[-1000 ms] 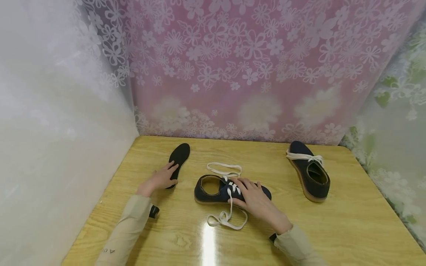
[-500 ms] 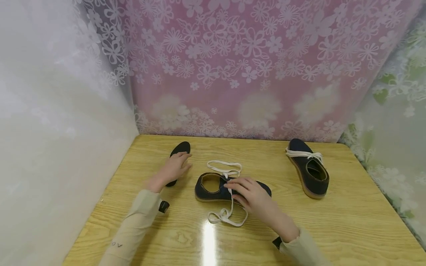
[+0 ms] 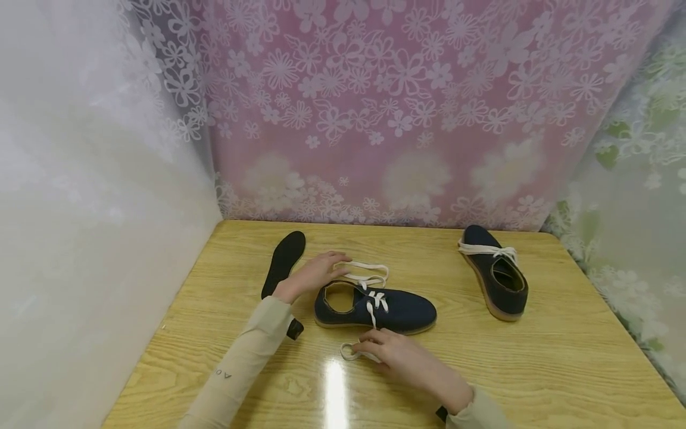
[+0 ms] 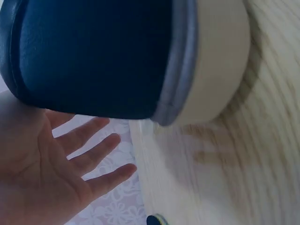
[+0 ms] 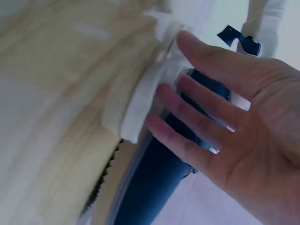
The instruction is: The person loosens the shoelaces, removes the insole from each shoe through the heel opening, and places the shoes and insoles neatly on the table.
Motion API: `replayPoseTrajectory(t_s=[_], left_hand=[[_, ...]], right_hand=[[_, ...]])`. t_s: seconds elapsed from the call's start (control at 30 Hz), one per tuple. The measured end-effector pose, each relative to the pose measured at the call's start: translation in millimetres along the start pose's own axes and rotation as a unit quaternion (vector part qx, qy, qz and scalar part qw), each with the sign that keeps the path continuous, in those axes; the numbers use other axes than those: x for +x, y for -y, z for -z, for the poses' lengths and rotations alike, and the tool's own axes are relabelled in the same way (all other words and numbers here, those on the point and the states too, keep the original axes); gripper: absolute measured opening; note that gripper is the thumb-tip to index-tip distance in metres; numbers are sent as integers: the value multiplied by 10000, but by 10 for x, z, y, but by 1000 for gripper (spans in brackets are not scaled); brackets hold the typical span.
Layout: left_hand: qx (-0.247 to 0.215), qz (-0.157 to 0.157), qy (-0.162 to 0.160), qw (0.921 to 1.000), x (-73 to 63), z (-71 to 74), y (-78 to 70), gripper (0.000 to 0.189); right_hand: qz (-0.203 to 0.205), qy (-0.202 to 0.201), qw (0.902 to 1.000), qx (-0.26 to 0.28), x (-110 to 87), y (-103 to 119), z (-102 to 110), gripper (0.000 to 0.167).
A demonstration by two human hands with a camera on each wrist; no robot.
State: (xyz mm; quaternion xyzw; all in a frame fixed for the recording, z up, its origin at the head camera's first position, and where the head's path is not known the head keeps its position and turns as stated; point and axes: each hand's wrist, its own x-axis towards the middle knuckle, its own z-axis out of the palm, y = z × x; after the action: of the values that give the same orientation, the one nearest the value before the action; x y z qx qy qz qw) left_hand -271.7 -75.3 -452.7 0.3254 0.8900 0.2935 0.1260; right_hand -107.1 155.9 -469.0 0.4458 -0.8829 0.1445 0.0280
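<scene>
A navy lace-up shoe (image 3: 409,308) lies sole-down in the middle of the table, toe to the right. Behind it my left hand (image 3: 316,273) reaches with fingertips by the far loop of the white shoelace (image 3: 377,267). In the left wrist view, that hand's fingers (image 4: 96,159) are spread, holding nothing, beside the shoe's heel (image 4: 93,56). In front of the shoe my right hand (image 3: 402,360) is at the near lace end (image 3: 348,353). In the right wrist view, its loosely extended fingers (image 5: 176,140) and thumb are around the lace (image 5: 140,105) without a visible pinch.
A black insole (image 3: 284,260) lies flat at the table's left back. A second navy shoe (image 3: 490,271), its white laces tied, stands at the right back. The wooden table (image 3: 536,369) meets a pink floral curtain (image 3: 375,119) behind and pale sheets at both sides.
My left hand has left the insole and moved right to the far lace loop. My right hand has come off the shoe's upper and down to the near lace end.
</scene>
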Motion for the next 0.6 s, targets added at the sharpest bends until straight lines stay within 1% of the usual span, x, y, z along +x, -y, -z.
replayPoseTrajectory(t_s=[0.07, 0.17, 0.27, 0.33, 0.4, 0.57, 0.6], left_hand=[[-209, 43, 109, 9997, 16, -16, 14, 45], [-422, 119, 319, 9985, 6, -37, 25, 45], [-476, 165, 434, 9978, -11, -49, 26, 44], [-410, 79, 442, 9982, -13, -60, 29, 41], [-359, -100, 414, 9984, -8, -81, 44, 38], [-398, -580, 259, 9972, -30, -128, 14, 31], [-445, -625, 242, 9968, -39, -137, -2, 30]], right_hand=[[-121, -11, 9999, 9, -15, -12, -22, 46], [-199, -166, 9996, 89, -24, -52, -56, 39], [-316, -251, 9990, 202, -11, -103, -71, 25], [-361, -218, 9988, 232, 4, -134, -63, 19], [-422, -137, 9987, 249, 14, -156, -48, 16], [-430, 41, 9981, 439, 20, -227, 0, 19], [-423, 37, 9979, 484, 17, -247, 8, 21]])
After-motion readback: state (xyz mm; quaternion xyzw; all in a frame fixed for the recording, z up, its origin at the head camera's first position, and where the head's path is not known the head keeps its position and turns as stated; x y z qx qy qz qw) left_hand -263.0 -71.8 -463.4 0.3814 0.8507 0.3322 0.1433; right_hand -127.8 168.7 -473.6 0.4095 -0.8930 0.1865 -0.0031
